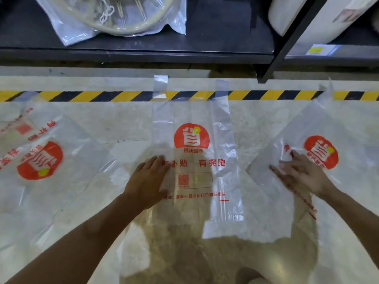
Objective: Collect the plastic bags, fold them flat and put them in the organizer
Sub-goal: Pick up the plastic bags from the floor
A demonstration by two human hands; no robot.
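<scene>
Three clear plastic bags with red printing lie flat on the pale floor (127, 124). At the centre of the view, the middle bag (192, 152) has its long axis running from six o'clock to twelve o'clock, its two handles pointing to twelve o'clock and crossing the yellow-and-black hazard tape (82, 96). The left hand (146, 181) lies palm down on this bag's nine-o'clock edge, fingers straight and spread flat, pressing the film to the floor.

Toward three o'clock, the right bag (307, 160) lies tilted, its long axis running from about seven o'clock to one o'clock, with a handle reaching up to the tape. The right hand (301, 173) rests on it beside the red logo, fingers stretched out; whether they pinch the film cannot be told, as the hand is blurred.

Toward nine o'clock, the left bag (41, 160) lies apart from both hands, its printing turned sideways and its logo facing roughly eight o'clock.

At twelve o'clock stands a dark shelf (225, 44) holding a clear packaged item (114, 17).
</scene>
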